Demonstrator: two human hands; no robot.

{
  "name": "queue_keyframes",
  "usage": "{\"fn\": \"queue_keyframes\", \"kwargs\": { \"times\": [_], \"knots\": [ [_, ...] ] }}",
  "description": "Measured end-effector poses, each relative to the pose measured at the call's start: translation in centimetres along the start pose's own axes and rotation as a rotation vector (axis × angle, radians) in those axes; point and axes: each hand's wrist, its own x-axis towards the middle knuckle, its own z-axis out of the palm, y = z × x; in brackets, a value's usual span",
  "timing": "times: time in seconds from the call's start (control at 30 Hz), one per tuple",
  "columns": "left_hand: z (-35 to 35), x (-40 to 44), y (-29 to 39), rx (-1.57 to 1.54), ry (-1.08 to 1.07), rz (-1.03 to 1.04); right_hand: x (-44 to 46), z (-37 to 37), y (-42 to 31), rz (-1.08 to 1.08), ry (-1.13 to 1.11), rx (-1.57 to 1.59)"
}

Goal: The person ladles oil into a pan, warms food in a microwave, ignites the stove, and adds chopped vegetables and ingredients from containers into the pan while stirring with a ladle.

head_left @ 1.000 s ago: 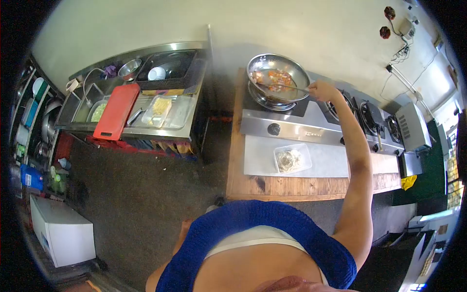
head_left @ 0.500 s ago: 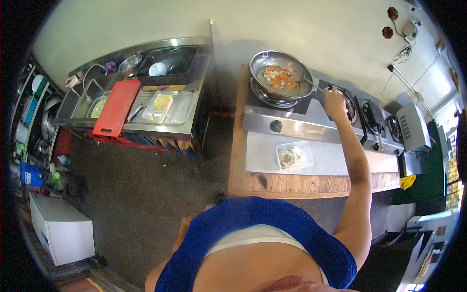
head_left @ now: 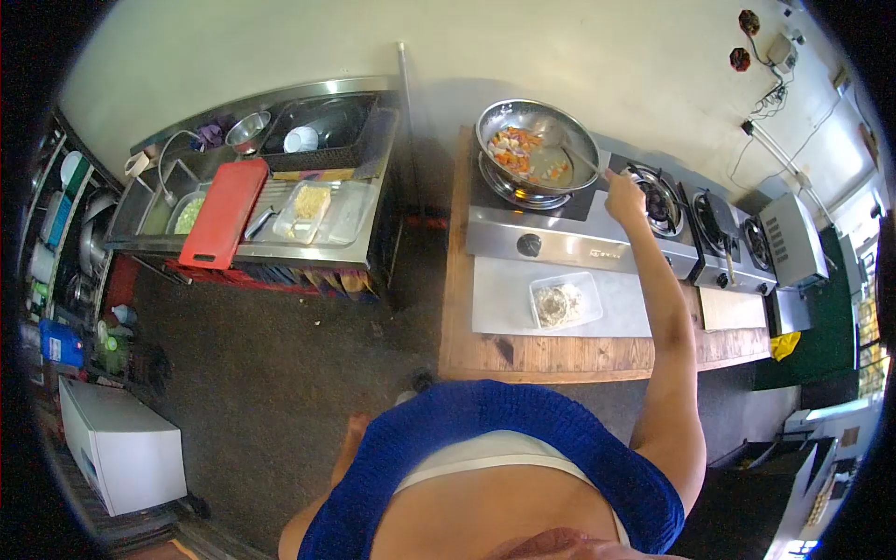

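Observation:
My right hand [head_left: 624,198] is closed around the handle of a metal spatula [head_left: 588,164], whose head is down in the wok and hard to make out against the shiny steel. The wok [head_left: 577,133] sits over a lit burner at the stove's left end. Chopped orange, white and purplish vegetables [head_left: 515,151] lie mostly on its left side, with a few pieces nearer the middle. Low beside my body, my left hand [head_left: 355,431] shows only in part past the blue top; its fingers are hidden.
A plastic tub of pale, stringy food [head_left: 560,303] stands on the counter before the stove [head_left: 583,245]. More burners [head_left: 658,201] lie to the right. Across the gap at left, the steel sink counter [head_left: 308,250] holds a red cutting board [head_left: 224,213] and a tray of shredded food [head_left: 311,202].
My right hand has moved slightly left and down with the spatula. The vegetables have shifted to the left side of the wok, and the burner flame shows more.

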Motion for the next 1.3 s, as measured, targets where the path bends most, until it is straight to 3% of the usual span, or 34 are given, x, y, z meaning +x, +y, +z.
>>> {"fn": "queue_keyframes", "kwargs": {
  "times": [0.1, 0.27, 0.47, 0.6, 0.67, 0.77, 0.87, 0.9, 0.97, 1.1, 1.17, 1.3],
  "knots": [
    [-0.2, 0.1, -1.0, 0.307, -0.06, 0.2, -0.8, -0.2, -0.6, -0.09, -0.045, 0.136],
    [-0.5, -0.1, -1.0, 0.971, -0.084, 0.738, -4.0, -4.0, -1.5, -0.187, -0.044, 0.261],
    [-0.1, 1.7, -2.2, 1.247, -0.307, 0.53, -5.5, -6.2, -1.2, -0.243, -0.088, 0.169],
    [-0.1, 0.6, -0.1, 0.952, -0.064, 0.439, -4.9, -5.8, -0.8, -0.14, -0.05, 0.088],
    [0.1, 0.6, -0.3, -0.073, -0.01, -0.054, -4.2, -5.1, -0.8, -0.097, -0.036, 0.038],
    [-0.3, 1.0, -0.4, -0.102, -0.091, 0.113, -4.0, -4.6, -1.4, -0.107, 0.052, 0.026],
    [-0.1, 0.6, -1.0, -0.162, -0.081, 0.109, -4.5, -4.0, -2.7, -0.16, 0.01, 0.096],
    [-0.2, 0.5, -1.2, -0.161, -0.081, 0.108, -4.4, -3.7, -3.2, -0.186, -0.039, 0.082],
    [-0.5, 0.5, -1.0, 0.791, 0.11, 0.742, -4.0, -2.8, -3.6, -0.2, -0.091, 0.03],
    [-0.6, -0.3, -0.7, 0.859, -0.033, 0.576, -2.2, -0.7, -1.0, -0.153, -0.018, 0.006],
    [-0.4, 0.6, -2.3, 1.067, -0.077, 0.719, -1.6, -1.2, 0.2, -0.079, -0.014, -0.074],
    [-0.1, 0.3, -0.5, 1.03, 0.074, 0.769, -1.6, -1.1, 2.6, -0.065, 0.147, -0.155]
  ]
}}
